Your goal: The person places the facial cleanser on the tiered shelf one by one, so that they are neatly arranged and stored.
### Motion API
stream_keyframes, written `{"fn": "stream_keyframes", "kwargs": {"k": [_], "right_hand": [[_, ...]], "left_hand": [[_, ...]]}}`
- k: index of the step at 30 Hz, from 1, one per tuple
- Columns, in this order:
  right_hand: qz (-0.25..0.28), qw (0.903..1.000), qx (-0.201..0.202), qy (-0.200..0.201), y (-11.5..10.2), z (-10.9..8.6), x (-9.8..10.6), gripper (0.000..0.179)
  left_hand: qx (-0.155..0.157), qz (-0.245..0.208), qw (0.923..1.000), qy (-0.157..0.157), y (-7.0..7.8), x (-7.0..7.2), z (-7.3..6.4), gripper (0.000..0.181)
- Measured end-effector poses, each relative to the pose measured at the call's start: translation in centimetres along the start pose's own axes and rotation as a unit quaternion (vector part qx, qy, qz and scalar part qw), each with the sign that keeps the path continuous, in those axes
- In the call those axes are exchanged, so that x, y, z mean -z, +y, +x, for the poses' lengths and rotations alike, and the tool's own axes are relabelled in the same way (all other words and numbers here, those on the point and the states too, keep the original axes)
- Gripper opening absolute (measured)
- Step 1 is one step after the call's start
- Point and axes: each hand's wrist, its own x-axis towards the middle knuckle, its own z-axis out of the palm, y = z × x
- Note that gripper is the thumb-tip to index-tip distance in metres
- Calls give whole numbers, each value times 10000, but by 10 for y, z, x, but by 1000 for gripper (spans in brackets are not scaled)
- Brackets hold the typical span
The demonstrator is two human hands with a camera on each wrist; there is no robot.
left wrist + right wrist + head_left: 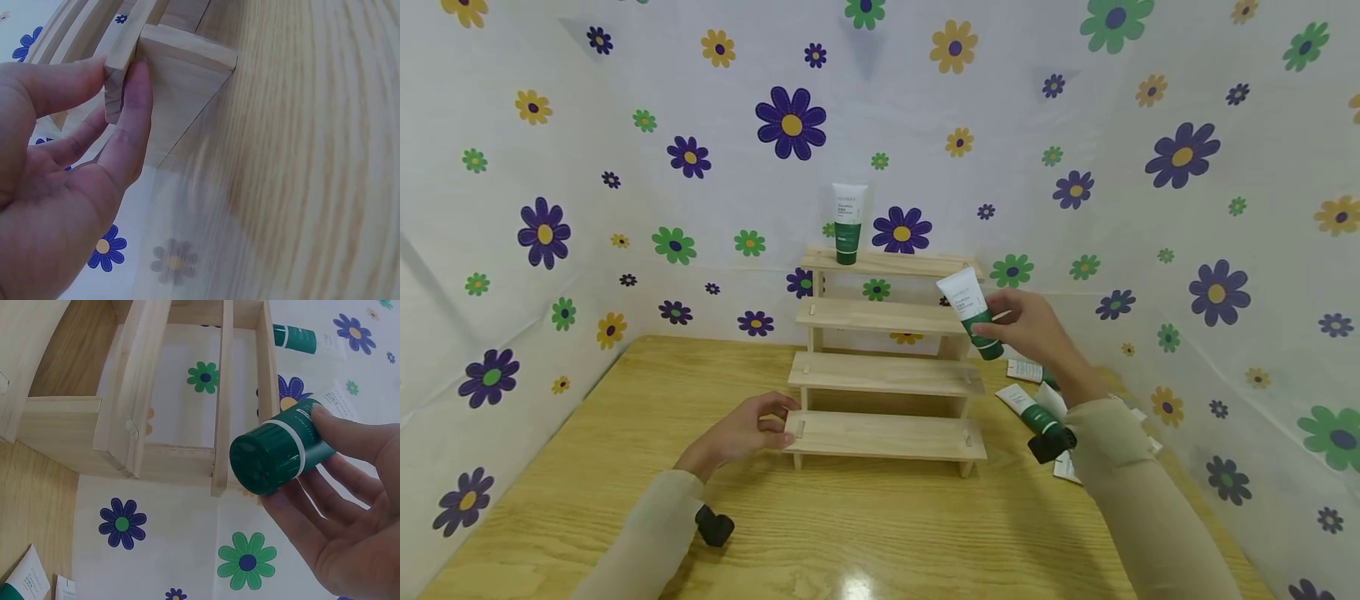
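Well, left to right from where I stand: one left hand (747, 435), grip narrow, thumb and fingers pinching the left end of the lowest board (883, 436); one four-tier wooden rack (887, 373) bearing that board, standing on the wood-grain desk (865, 525); one upright tube (848, 223), white over green, cap down, towards the left end of the top tier; one tilted tube (966, 302), same pattern, aloft by the rack's right side, contact with the rack not discernible; one right hand (1033, 329), grip holding that tube between thumb and fingers; several loose tubes (1028, 408), lying right of the rack, partly hidden by the right sleeve (1138, 483).
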Motion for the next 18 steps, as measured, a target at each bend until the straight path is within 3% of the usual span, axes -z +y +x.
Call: {"fn": "stream_keyframes", "kwargs": {"k": [10,18], "right_hand": [[618,9970,-21,457,-10,16,-1,52],[988,9924,-71,727,-27,33,-3,54]], "left_hand": [[186,146,9996,161,-4,0,-1,54],[155,81,9998,120,-2,0,-1,55]]}}
